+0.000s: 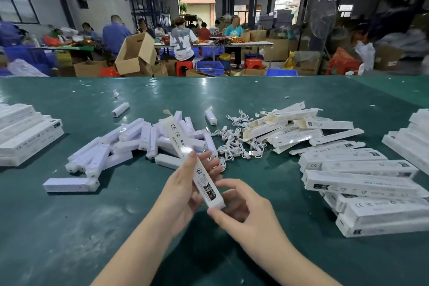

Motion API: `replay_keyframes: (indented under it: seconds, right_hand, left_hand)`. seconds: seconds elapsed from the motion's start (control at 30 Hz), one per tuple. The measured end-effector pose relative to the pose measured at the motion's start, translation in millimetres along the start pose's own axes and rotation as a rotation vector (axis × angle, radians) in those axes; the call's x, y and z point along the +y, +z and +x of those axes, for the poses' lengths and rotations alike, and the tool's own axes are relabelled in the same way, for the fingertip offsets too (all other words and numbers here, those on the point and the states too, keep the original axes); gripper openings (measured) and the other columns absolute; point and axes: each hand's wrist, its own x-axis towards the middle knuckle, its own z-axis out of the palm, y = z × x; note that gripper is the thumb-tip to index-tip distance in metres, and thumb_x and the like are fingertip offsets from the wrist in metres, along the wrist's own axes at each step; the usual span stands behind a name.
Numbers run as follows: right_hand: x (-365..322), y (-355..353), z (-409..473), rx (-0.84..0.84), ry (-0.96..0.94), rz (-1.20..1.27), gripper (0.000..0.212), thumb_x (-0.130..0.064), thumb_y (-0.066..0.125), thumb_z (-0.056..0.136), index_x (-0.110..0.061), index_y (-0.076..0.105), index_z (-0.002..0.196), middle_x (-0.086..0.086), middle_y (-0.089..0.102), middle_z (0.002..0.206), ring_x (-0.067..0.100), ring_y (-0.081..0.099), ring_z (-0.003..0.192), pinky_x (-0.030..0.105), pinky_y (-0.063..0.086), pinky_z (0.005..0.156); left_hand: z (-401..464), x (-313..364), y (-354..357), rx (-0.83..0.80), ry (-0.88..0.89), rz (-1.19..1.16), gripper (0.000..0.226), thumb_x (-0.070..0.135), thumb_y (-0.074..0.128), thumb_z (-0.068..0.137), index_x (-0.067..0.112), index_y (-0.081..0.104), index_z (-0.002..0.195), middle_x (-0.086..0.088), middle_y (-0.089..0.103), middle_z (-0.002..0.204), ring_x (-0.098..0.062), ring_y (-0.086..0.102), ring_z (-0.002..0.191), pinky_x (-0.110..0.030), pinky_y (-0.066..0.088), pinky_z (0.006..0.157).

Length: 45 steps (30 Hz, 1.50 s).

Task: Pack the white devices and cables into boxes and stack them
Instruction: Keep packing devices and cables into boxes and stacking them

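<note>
A long white printed box [178, 139] is held slanted over the green table [116, 227], its far flap open. My left hand [185, 188] grips the box around its middle. My right hand [243, 209] pinches the box's near end between thumb and fingers. Behind the box lies a heap of white devices [130, 144]. A tangle of white cables [234, 144] sits right of that heap. Open boxes [294, 130] are scattered further right.
A pile of boxes [362, 183] lies at the right, with more boxes [413, 141] at the far right edge. Stacked boxes [25, 134] stand at the left. Beyond the table's far edge, people sit at other tables among cartons and crates.
</note>
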Motion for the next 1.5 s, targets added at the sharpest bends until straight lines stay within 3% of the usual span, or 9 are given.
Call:
replay_keyframes:
  seconds: [0.17, 0.3, 0.4, 0.73, 0.9, 1.1, 1.3, 1.4, 1.5]
  right_hand:
    - [-1, -8, -1, 0.137, -0.151, -0.31, 0.046, -0.01, 0.078, 0.074, -0.042, 0.066, 0.104, -0.019, 0.055, 0.095, 0.009, 0.057, 0.084, 0.01, 0.042, 0.075]
    - [-1, -4, -3, 0.195, -0.145, -0.252, 0.031, -0.018, 0.079, 0.076, -0.034, 0.058, 0.093, -0.017, 0.056, 0.094, 0.011, 0.057, 0.085, 0.013, 0.043, 0.072]
    - [-1, -4, -3, 0.266, -0.068, -0.175, 0.026, -0.027, 0.08, 0.075, -0.032, 0.056, 0.083, -0.017, 0.058, 0.09, 0.007, 0.058, 0.086, 0.01, 0.042, 0.071]
    - [2, -2, -2, 0.064, -0.01, -0.003, 0.015, -0.017, 0.076, 0.083, -0.029, 0.072, 0.075, -0.017, 0.056, 0.091, 0.003, 0.063, 0.078, 0.012, 0.046, 0.067]
    - [2, 2, -5, -0.078, 0.01, -0.022, 0.021, -0.015, 0.07, 0.086, -0.036, 0.072, 0.084, -0.004, 0.064, 0.091, 0.018, 0.063, 0.071, 0.025, 0.052, 0.068]
    - [1, 5, -7, -0.159, 0.057, 0.073, 0.017, -0.02, 0.067, 0.087, -0.035, 0.073, 0.09, -0.011, 0.063, 0.077, 0.018, 0.064, 0.065, 0.041, 0.056, 0.072]
    - [4, 5, -7, -0.138, 0.021, 0.019, 0.027, -0.021, 0.074, 0.082, -0.043, 0.069, 0.096, -0.01, 0.062, 0.092, 0.028, 0.063, 0.071, 0.028, 0.054, 0.068]
    - [3, 4, -6, -0.124, 0.001, 0.032, 0.027, -0.012, 0.072, 0.084, -0.037, 0.071, 0.095, -0.006, 0.062, 0.093, 0.03, 0.063, 0.071, 0.038, 0.057, 0.071]
    - [1, 4, -5, -0.08, -0.026, 0.084, 0.02, -0.006, 0.068, 0.089, -0.025, 0.073, 0.093, -0.005, 0.063, 0.088, 0.023, 0.065, 0.062, 0.029, 0.055, 0.063]
  left_hand:
    - [1, -5, -3, 0.076, -0.086, 0.141, 0.053, 0.04, 0.072, 0.072, 0.006, 0.059, 0.112, -0.01, 0.074, 0.09, -0.023, 0.072, 0.075, -0.027, 0.055, 0.056]
    - [1, -6, -5, 0.126, -0.102, 0.133, 0.048, 0.04, 0.074, 0.064, 0.009, 0.059, 0.097, -0.012, 0.072, 0.08, -0.021, 0.071, 0.071, -0.027, 0.057, 0.057]
    - [5, -8, -6, 0.186, -0.112, 0.115, 0.035, 0.035, 0.069, 0.081, 0.007, 0.059, 0.099, -0.01, 0.072, 0.078, -0.018, 0.07, 0.066, -0.024, 0.056, 0.054]
    - [5, -10, -3, 0.145, -0.105, -0.019, 0.014, 0.025, 0.055, 0.096, 0.014, 0.061, 0.102, -0.006, 0.076, 0.091, -0.02, 0.074, 0.076, -0.028, 0.057, 0.054]
    - [5, -10, 5, 0.168, -0.149, -0.24, 0.016, 0.015, 0.046, 0.099, 0.005, 0.054, 0.091, -0.007, 0.07, 0.068, -0.022, 0.072, 0.065, -0.031, 0.059, 0.055]
    - [1, -9, 5, 0.119, -0.15, -0.363, 0.016, 0.016, 0.069, 0.077, 0.006, 0.056, 0.079, 0.0, 0.044, 0.057, -0.013, 0.055, 0.048, -0.033, 0.059, 0.078]
    - [3, -8, 6, 0.148, -0.097, -0.397, 0.018, 0.015, 0.057, 0.093, 0.008, 0.049, 0.079, -0.001, 0.045, 0.059, -0.011, 0.052, 0.049, -0.028, 0.059, 0.07]
    - [3, -7, 7, 0.155, -0.071, -0.385, 0.019, 0.017, 0.056, 0.094, 0.009, 0.046, 0.08, -0.001, 0.046, 0.06, -0.012, 0.051, 0.052, -0.026, 0.058, 0.066]
    - [2, -6, 9, 0.153, -0.089, -0.346, 0.02, 0.021, 0.056, 0.095, 0.008, 0.049, 0.081, 0.0, 0.05, 0.061, -0.015, 0.058, 0.054, -0.026, 0.058, 0.064]
